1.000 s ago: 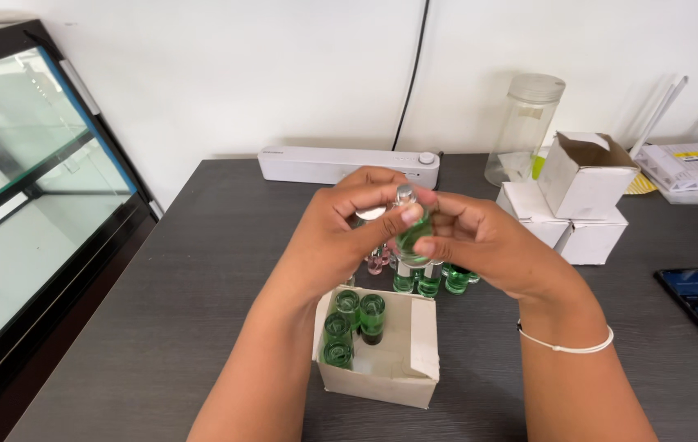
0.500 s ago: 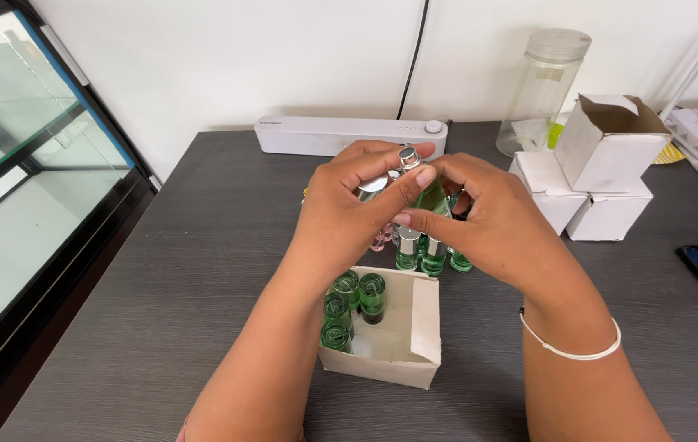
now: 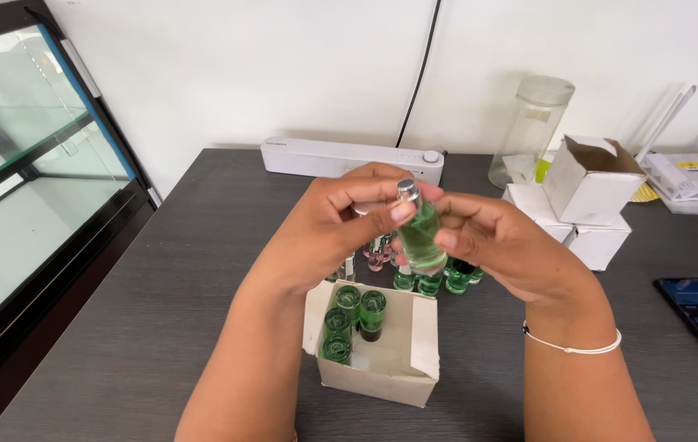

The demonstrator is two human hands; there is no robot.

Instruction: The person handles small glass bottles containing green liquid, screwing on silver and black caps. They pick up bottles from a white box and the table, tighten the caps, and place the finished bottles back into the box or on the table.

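Dark table [image 3: 161, 327], open white carton [image 3: 378, 348] near its front edge with four green bottles standing in its left half; more loose bottles [image 3: 427, 278] just behind it. Above the carton, right hand [image 3: 500, 245] grips a small green bottle [image 3: 423, 237] by the body, long axis near upright, tilted slightly left. Left hand [image 3: 337, 217] is closed with fingertips pinching its silver cap [image 3: 406, 190] from the left.

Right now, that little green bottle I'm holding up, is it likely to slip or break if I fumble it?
Probably fragile: the green bottle looks like clear glass. It may be slippery, since its smooth body is pinched only by the fingers of the left hand and right hand. Its round shape would likely roll on the dark table.
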